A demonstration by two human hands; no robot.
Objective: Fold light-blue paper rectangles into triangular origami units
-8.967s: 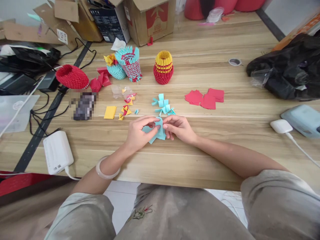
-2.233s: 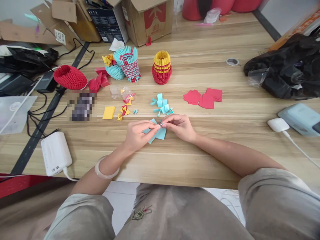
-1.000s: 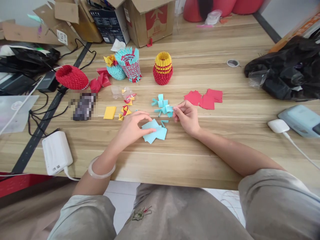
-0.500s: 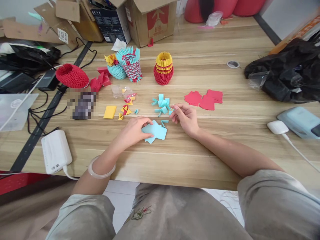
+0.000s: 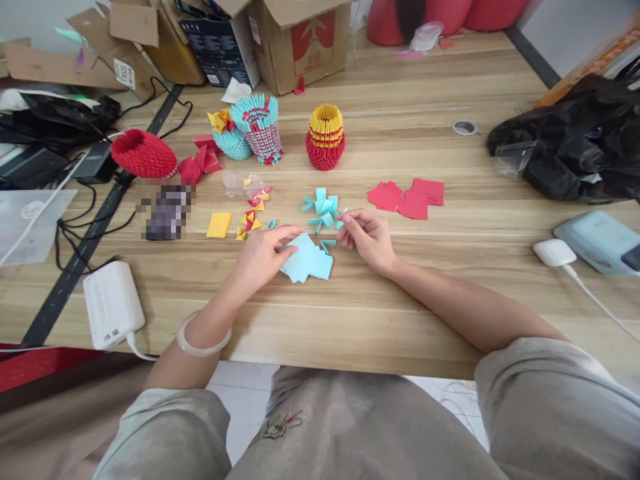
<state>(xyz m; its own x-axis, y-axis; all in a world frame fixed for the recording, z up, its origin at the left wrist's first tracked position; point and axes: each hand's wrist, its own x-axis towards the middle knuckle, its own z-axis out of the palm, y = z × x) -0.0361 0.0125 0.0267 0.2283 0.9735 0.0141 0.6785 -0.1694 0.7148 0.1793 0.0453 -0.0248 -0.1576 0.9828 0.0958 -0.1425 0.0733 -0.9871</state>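
My left hand pinches a light blue paper sheet by its left side, between thumb and fingers. Under and beside it, more blue sheets lie fanned on the table. My right hand is closed, thumb against fingertips, at the right edge of a small heap of folded blue paper pieces. Whatever its fingertips hold, if anything, is too small to make out. One folded blue strip lies between my hands. Yellow and red folded pieces sit beyond my left hand, near a yellow paper stack.
Red paper sheets lie to the right. Farther back stand a yellow-and-red paper vase, a blue-and-red one and a red one. A white power bank is at left, a black plastic bag at right.
My left hand has moved slightly up and left, and the top blue sheet has shifted and turned with it. My right hand stays almost in place.
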